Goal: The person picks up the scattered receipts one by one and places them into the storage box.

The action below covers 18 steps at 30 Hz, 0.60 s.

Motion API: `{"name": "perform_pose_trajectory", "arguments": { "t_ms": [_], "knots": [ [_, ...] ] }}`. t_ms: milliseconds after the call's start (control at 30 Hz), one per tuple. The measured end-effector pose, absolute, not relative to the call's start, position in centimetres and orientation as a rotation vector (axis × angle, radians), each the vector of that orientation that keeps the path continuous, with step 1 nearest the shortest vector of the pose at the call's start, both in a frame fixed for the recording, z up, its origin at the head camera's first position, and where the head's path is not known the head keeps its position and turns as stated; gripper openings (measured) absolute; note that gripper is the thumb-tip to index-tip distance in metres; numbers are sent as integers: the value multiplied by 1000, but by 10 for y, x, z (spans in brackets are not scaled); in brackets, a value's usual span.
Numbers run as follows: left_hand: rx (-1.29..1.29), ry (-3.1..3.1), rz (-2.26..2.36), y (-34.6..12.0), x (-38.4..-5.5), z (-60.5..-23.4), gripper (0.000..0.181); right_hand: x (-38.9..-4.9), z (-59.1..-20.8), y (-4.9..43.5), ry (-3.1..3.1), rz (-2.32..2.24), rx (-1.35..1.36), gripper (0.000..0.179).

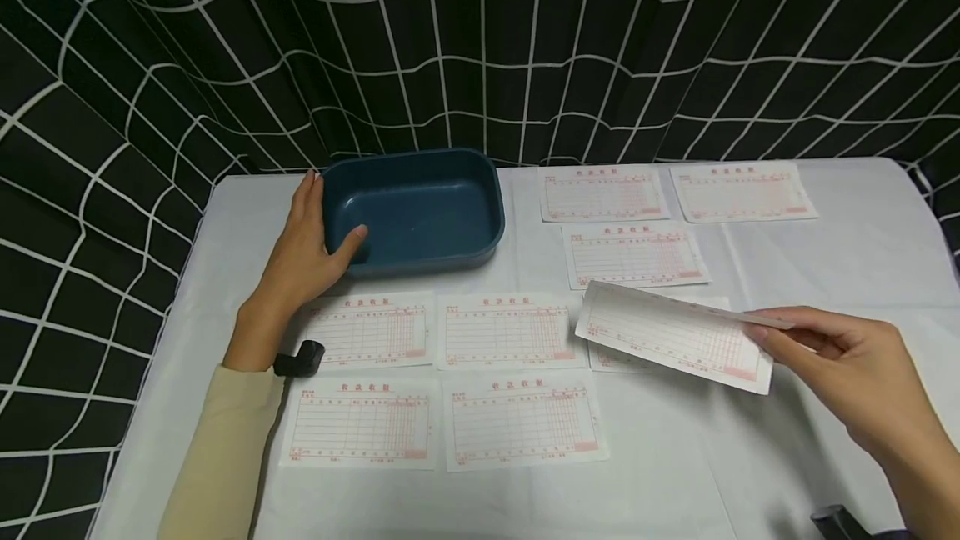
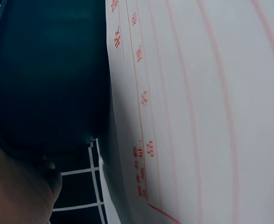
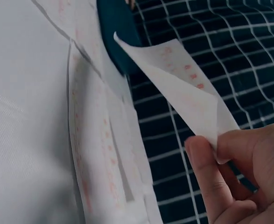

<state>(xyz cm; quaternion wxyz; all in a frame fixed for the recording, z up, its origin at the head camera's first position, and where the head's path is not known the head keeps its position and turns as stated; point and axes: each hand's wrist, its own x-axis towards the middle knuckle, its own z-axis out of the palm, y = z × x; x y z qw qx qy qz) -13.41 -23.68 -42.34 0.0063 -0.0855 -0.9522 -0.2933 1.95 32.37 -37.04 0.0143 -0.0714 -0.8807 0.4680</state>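
Observation:
A receipt slip [image 1: 667,332] printed with red lines is raised off the table and tilted. My right hand [image 1: 847,365] pinches its right end between thumb and fingers; the right wrist view shows the slip [image 3: 174,84] bent. A dark blue plastic box [image 1: 412,215] stands at the back left. My left hand [image 1: 307,244] holds its left side, thumb over the rim inside and fingers along the outer wall. The lifted slip partly covers another slip [image 1: 618,359] lying beneath it.
Several more red-printed slips lie flat: a front row with one slip [image 1: 360,423], a middle row with another slip [image 1: 510,332], and a back right group including a slip [image 1: 742,192]. A white cloth [image 1: 675,473] covers the table. Behind hangs a black white-gridded curtain [image 1: 510,48].

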Motion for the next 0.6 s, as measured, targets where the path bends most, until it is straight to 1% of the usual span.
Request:
{"name": "perform_pose_trajectory", "arguments": {
  "t_ms": [233,433,600],
  "knots": [
    [-264,-2982,-904,-236,-132,-426,99,-6,-370,305,-2794,1363,-162,22],
    [-254,-2979,-901,-236,-133,-423,98,-37,-375,285,-2736,1607,-68,16],
    [-258,-2973,-911,-235,-134,-422,99,-57,-381,271,-2742,1729,-89,9]
  ]
}}
